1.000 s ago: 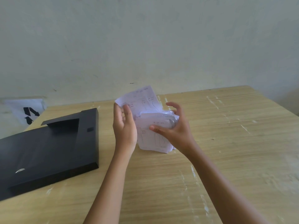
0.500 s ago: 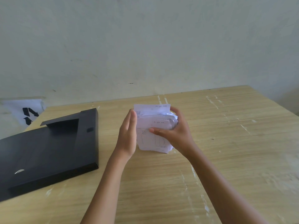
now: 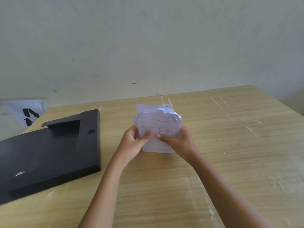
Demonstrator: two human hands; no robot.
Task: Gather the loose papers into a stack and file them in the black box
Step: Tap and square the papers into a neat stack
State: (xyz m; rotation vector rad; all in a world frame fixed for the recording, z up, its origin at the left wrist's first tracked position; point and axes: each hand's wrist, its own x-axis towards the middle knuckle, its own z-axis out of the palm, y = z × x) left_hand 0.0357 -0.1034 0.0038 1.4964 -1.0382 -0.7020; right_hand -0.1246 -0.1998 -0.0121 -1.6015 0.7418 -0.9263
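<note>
A stack of white papers [image 3: 158,124] with handwritten notes and a small table stands upright on its lower edge on the wooden table [image 3: 230,145]. My left hand [image 3: 134,141] grips the stack's left side, thumb on the front sheet. My right hand [image 3: 179,140] holds the right side, thumb also pressed on the front. The top edges of the sheets are uneven and curled. The black box [image 3: 49,153] lies flat and closed to the left, apart from both hands.
A white sheet with black arrow marks [image 3: 28,116] hangs beyond the table's far left corner. A pale wall [image 3: 148,46] runs along the table's far edge. The table's right edge is at the far right.
The sheet my left hand held up has been pushed down into the stack. My left hand has shifted from flat against the side to gripping it with the thumb in front.
</note>
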